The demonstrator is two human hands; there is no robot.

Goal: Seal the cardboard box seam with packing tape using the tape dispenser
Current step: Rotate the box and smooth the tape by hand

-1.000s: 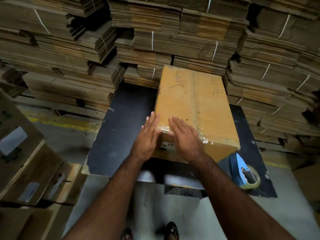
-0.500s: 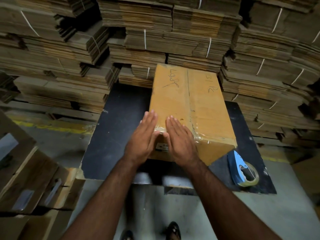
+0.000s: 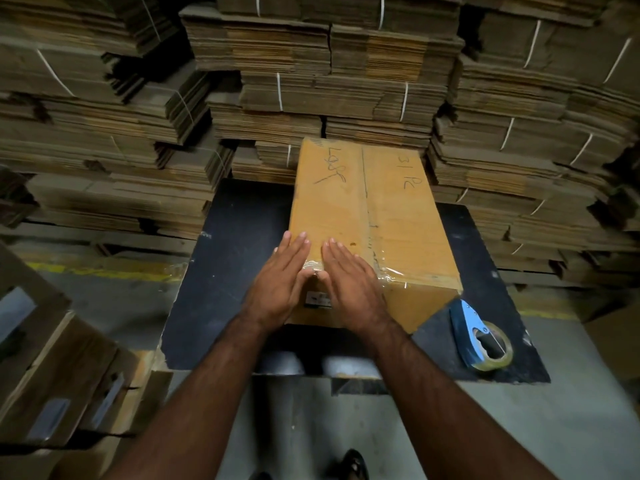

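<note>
Bundles of flattened cardboard (image 3: 339, 98), tied with white string, were stacked high behind and to both sides of the bench (image 3: 228, 271), filling the upper half of the view. More cardboard pieces (image 3: 52, 358) leaned at the left edge, over a grey floor (image 3: 519, 427) crossed by a worn yellow line (image 3: 86, 268).

The bench had a dark, speckled top, chipped along its near left corner. On it lay the box (image 3: 391, 220), long and closed, its far end close against the stacks and its near end turned toward the person. Handwriting in dark marker ran across the far part of its top, and the seam (image 3: 365, 202) between the two flaps ran lengthwise down the middle. Clear tape (image 3: 388, 268), wrinkled and shiny, crossed the near edge of the top.

Both forearms reached in from below. The left hand (image 3: 277, 282) lay flat on the near left corner of the box, its fingers (image 3: 294, 244) straight, together and gripping nothing. The right hand (image 3: 349, 282) lay flat just beside it, fingers likewise extended and empty, the thumbs nearly meeting over the taped edge. A small label (image 3: 317, 299) showed between the hands on the near face.

The dispenser (image 3: 479, 337), blue with a roll of tape in it, rested on the bench by the near right corner of the box, apart from both hands.
</note>
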